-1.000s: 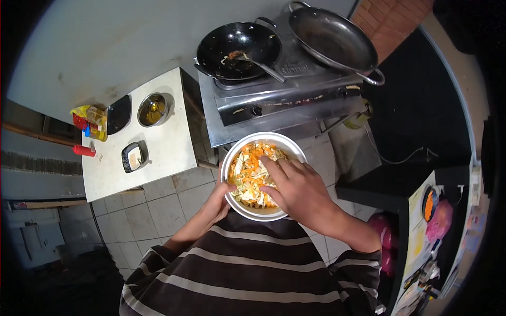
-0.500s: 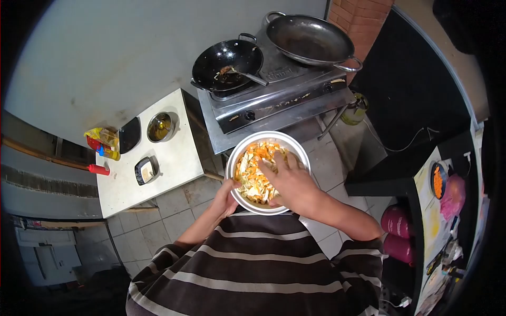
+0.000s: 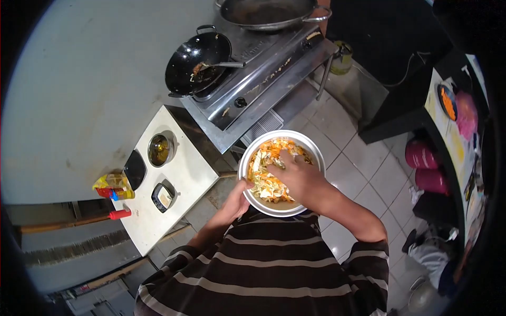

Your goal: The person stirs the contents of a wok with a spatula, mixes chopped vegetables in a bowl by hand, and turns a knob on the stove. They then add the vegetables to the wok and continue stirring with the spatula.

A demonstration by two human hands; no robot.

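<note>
A round white bowl sits close against my striped shirt, filled with shredded vegetables in orange, white and pale green. My left hand grips the bowl's left rim, with the thumb on the inside edge. Inside the bowl, my right hand has its fingers curled down into the shreds; the fingertips are partly buried.
Ahead, a black wok holding a spatula and a larger pan stand on a gas stove. At left, a white table carries an oil bowl, a small black dish and bottles. A dark counter stands right.
My view has turned, so the stove has shifted left and up and more floor shows at right. My right hand's fingers have curled further into the shredded vegetables. The left hand keeps the rim.
</note>
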